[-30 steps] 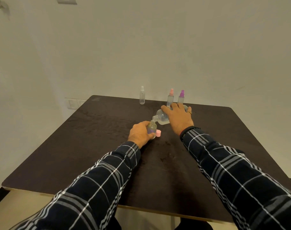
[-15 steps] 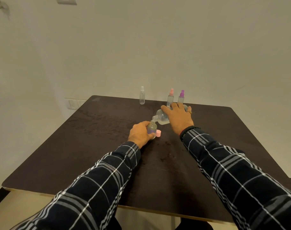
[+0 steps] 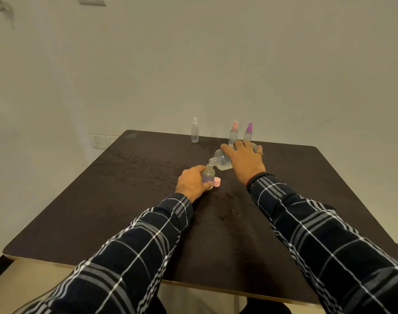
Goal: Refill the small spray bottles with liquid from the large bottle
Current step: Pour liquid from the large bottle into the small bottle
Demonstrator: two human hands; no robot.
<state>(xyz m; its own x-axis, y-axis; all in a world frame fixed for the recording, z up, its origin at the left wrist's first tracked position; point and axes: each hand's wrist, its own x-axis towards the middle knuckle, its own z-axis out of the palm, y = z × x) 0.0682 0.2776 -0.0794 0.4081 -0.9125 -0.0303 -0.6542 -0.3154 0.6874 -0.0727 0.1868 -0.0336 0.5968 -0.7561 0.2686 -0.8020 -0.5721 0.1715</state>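
Unmoved since the earlier frames: same grips, same tilt, same pour.

Grips with left hand (image 3: 191,182) a small clear round bottle with a purplish band (image 3: 208,174), fingers curled round its body, neck open and upright. Cannot tell whether its base rests on the dark brown wooden table (image 3: 125,200) or hangs just above it.

Holds from above with right hand (image 3: 244,162) a large clear plastic bottle (image 3: 223,159), fingers spread and wrapped over its body. Tilted down to the left, open neck right at the small bottle's mouth. Gold ring (image 3: 259,153) on one finger, dark beaded bracelet (image 3: 257,177) at the wrist, dark plaid sleeves (image 3: 148,245) on both arms.

Just beside the small bottle, to its right on the table: a round pink cap (image 3: 217,182).

Further back, near the far edge, standing upright: a clear spray bottle with a white top (image 3: 194,131), well apart to the left; then a clear spray bottle with a pink top (image 3: 234,133) and a clear spray bottle with a purple top (image 3: 248,132), close together behind the right hand.

Beyond the table, on the pale wall: a white switch plate (image 3: 102,140).
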